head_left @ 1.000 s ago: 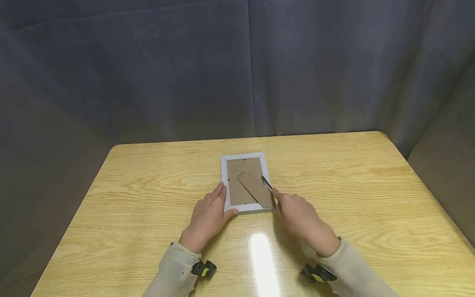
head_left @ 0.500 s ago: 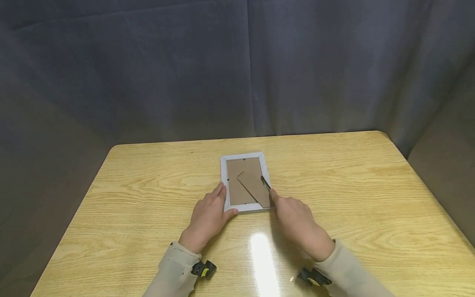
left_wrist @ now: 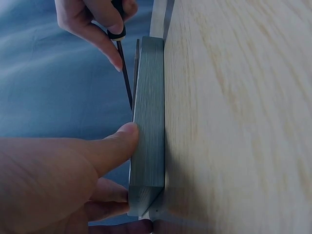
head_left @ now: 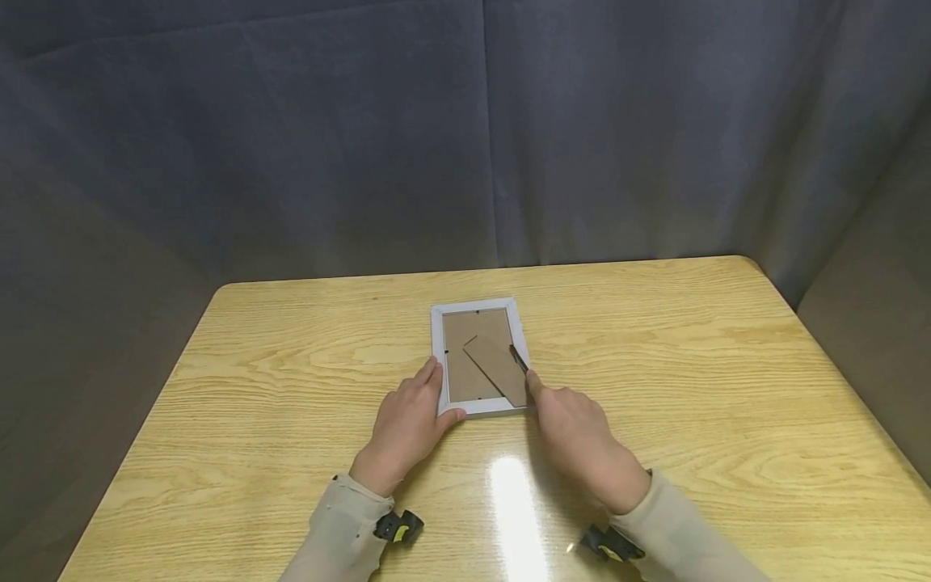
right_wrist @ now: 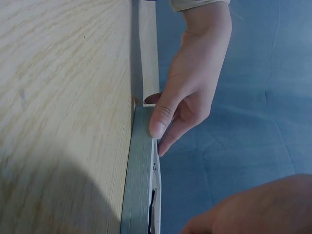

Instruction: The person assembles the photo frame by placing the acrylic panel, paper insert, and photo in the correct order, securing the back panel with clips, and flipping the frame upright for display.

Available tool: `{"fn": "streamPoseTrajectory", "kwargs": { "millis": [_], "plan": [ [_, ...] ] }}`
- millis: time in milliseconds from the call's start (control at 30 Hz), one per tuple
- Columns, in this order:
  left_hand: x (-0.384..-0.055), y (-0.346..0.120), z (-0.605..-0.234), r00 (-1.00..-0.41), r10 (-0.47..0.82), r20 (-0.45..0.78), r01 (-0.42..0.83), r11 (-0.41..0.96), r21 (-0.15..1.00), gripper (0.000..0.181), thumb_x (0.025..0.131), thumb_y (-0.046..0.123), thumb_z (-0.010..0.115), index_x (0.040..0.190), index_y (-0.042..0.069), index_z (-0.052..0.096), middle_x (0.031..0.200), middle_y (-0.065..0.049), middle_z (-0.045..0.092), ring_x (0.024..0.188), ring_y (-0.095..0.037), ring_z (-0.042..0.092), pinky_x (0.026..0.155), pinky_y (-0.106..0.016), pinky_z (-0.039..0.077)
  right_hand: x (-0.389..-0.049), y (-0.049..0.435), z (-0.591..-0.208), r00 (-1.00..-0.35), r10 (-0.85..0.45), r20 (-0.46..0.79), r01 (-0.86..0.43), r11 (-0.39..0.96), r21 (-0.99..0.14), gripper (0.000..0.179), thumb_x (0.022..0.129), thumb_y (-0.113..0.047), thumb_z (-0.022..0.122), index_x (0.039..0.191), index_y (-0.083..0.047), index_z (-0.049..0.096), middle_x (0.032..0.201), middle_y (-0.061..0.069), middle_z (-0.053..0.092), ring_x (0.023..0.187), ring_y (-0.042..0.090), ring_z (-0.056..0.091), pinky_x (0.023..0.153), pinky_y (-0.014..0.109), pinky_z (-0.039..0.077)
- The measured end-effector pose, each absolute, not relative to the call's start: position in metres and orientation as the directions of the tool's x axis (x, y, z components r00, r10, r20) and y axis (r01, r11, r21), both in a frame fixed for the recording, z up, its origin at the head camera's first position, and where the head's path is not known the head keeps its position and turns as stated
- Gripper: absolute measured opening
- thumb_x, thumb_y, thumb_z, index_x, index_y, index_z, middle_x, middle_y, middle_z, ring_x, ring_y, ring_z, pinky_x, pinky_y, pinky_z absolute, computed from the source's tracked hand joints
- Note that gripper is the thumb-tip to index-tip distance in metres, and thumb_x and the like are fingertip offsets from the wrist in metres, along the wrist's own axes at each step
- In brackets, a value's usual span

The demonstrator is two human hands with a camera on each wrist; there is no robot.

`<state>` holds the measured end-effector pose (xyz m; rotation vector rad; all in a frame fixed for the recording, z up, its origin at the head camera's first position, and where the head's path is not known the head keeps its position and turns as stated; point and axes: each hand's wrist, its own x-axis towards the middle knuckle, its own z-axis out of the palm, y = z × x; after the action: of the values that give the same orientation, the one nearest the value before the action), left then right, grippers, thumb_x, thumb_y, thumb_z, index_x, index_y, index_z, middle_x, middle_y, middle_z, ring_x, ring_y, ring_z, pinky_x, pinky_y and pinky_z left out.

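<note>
A picture frame [head_left: 438,327] with a pale border lies face down on the table, its brown backing board [head_left: 460,376] and slanted stand leg [head_left: 496,372] upward. Small dark tabs sit along the board's edges. My left hand [head_left: 407,424] grips the near left corner, thumb on the near edge and fingers along the left side. In my right hand [head_left: 582,436] is a screwdriver [left_wrist: 125,73] with a black handle and thin dark shaft. Its tip meets the right inner edge of the frame, by the board. In the right wrist view the tip is hidden.
The wood-grain table [head_left: 691,364] extends on all sides of the frame. A dark curtain [head_left: 364,162] hangs behind it. Black wrist devices [head_left: 398,528] sit at both sleeves, and light glares off the table in front.
My right hand and sleeve have shifted slightly left, and the screwdriver's handle end has swung left with them. Its tip stays near the frame's right inner edge. The left hand keeps its place.
</note>
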<state>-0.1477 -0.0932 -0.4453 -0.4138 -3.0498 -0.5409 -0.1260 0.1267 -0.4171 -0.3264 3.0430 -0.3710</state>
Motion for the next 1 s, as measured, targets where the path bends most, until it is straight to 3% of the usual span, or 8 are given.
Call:
{"fn": "streamPoseTrajectory", "kwargs": {
  "millis": [1000],
  "plan": [
    [-0.1484,-0.093,-0.445,-0.961,0.266,0.07,0.274,0.902,0.333,0.078,0.089,0.04,0.076,0.146,-0.007,0.048,0.157,-0.021,0.044,0.122,-0.043,0.062,0.096,-0.054,0.054,-0.1288,0.1311,-0.4127,-0.968,-0.231,-0.099,-0.186,0.923,-0.336,0.053,0.095,0.0,0.052,0.148,-0.002,0.049,0.072,0.015,0.066,0.054,0.019,0.049,0.045,0.029,0.039]
  ]
}}
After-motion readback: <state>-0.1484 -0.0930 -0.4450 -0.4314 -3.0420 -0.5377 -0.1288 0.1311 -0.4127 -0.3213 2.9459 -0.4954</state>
